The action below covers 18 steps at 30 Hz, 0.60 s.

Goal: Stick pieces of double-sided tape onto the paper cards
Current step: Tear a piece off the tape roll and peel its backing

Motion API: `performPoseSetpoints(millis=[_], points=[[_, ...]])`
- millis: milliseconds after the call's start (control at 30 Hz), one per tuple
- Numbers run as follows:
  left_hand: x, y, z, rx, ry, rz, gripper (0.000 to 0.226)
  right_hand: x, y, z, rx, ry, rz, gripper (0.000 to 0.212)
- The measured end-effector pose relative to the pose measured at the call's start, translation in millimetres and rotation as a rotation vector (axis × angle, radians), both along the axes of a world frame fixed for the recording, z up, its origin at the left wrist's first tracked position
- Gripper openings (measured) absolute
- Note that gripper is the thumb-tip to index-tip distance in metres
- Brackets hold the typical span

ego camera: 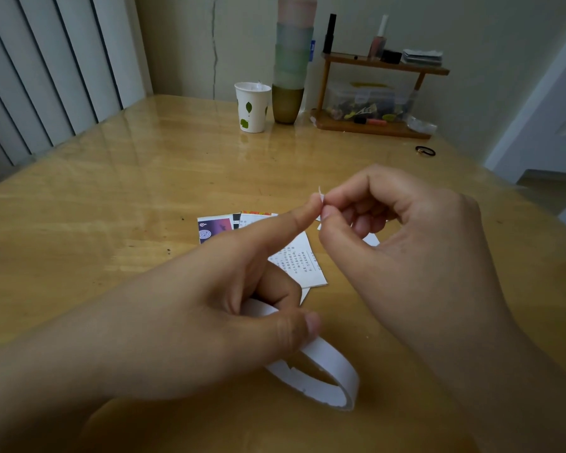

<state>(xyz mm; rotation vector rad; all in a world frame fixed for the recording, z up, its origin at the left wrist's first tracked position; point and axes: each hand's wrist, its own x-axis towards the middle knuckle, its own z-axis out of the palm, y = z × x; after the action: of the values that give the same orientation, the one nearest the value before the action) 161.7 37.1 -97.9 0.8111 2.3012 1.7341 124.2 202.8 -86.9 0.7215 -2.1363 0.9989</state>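
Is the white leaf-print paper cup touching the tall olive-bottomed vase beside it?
Apart. The head view shows wall between the paper cup and the vase.

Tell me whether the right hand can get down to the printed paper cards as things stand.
Probably yes. The right hand hovers just above the paper cards with nothing between them, but its fingers pinch a small tape piece against the left hand, which grips the tape roll.
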Motion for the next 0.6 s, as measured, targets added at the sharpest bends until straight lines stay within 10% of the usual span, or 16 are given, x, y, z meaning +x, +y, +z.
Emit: performPoseSetpoints(millis=[600], points=[[0.3,-1.3,-0.1,-0.003,0.019,-0.003,0.076,-0.2,-0.6,0.9,0.008,-0.005,0.007,0.006]])
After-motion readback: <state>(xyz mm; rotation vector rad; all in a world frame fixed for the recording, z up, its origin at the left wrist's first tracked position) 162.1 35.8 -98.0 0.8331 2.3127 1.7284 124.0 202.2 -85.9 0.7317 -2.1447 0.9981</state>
